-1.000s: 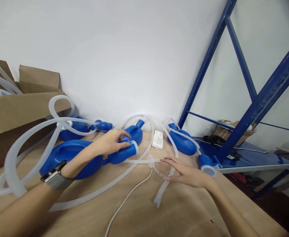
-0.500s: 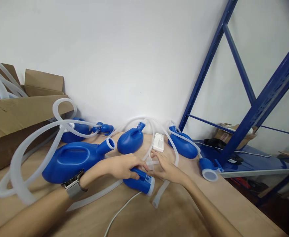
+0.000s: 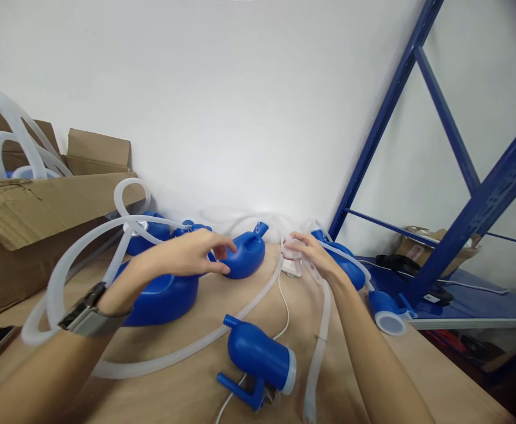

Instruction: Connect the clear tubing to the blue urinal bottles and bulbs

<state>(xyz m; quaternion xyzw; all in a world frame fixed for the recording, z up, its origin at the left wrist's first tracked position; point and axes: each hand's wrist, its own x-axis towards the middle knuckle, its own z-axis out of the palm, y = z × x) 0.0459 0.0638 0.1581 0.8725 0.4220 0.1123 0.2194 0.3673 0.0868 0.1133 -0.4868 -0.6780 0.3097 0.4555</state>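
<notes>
The left hand reached over the large blue container, its fingertips touching a smaller blue bottle near the wall. The right hand was closed around a clear tube — this tube ran down along the wooden table. A blue funnel piece lay on its side between the two arms, over a thin white cable. A cardboard box stood at the left — more tubes rose from it.

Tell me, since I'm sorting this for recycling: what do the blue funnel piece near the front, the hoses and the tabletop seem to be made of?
The blue funnel piece looks like moulded plastic: uniform colour, soft sheen, a paler translucent rim. The hoses seem to be flexible translucent plastic or silicone; they bend in loose loops and look milky. The tabletop appears to be bare wood or plywood, matt tan with faint grain.
</notes>
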